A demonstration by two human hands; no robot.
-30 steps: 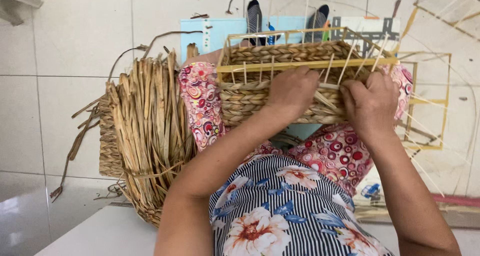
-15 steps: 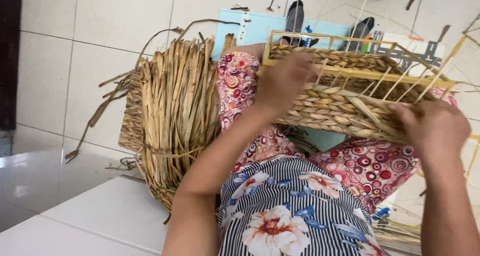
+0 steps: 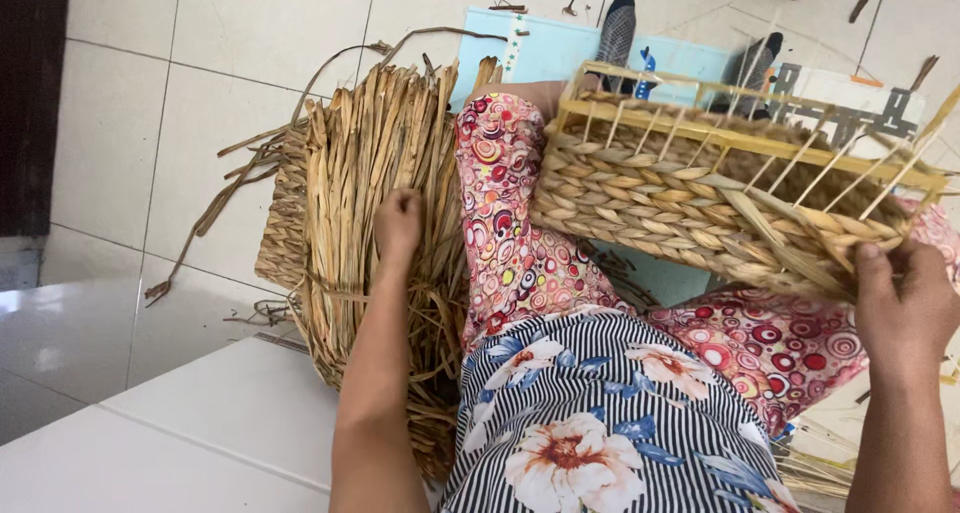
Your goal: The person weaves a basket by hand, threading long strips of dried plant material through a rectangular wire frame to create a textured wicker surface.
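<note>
The half-woven basket (image 3: 700, 208) lies across the person's lap, tipped so its woven side faces up and its bare yellow frame (image 3: 740, 138) with upright stakes points away; resting there keeps it steady and the unfinished rim within reach. The right hand (image 3: 900, 308) grips the basket's near right corner, fingers curled over the braided edge, apparently pinning a loose strand. Left of the basket, the left hand (image 3: 397, 223) is closed around strands in the bundle of dried reed strips (image 3: 370, 203), which leans beside the patterned trouser leg (image 3: 505, 223) on the tiled floor (image 3: 200, 73). Half a second ago that left hand lay on the basket's top edge; now it has crossed to the bundle, while the right hand has stayed at its corner.
</note>
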